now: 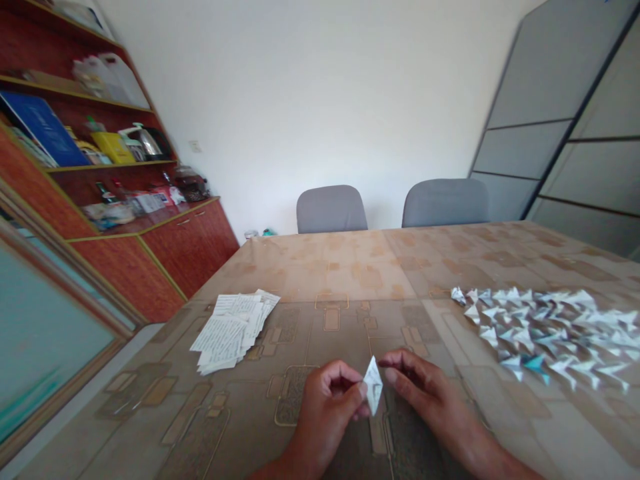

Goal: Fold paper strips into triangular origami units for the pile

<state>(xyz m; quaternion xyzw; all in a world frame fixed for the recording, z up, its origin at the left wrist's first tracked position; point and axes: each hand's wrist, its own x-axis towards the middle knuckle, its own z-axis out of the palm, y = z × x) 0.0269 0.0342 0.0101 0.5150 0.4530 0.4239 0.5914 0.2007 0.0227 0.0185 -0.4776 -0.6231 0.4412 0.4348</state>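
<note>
My left hand (327,403) pinches a small folded white paper piece (373,387) between thumb and fingers, holding it upright just above the table (350,267). My right hand (425,390) is beside it, fingertips touching the paper's right edge. A stack of printed paper slips (233,330) lies fanned out on the table to the left. A heap of several finished folded paper triangles (550,333) spreads over the table at the right.
Two grey chairs (331,209) (445,202) stand at the table's far edge. A red wooden cabinet with cluttered shelves (150,220) lines the left wall. Grey partition panels (565,133) stand at the right.
</note>
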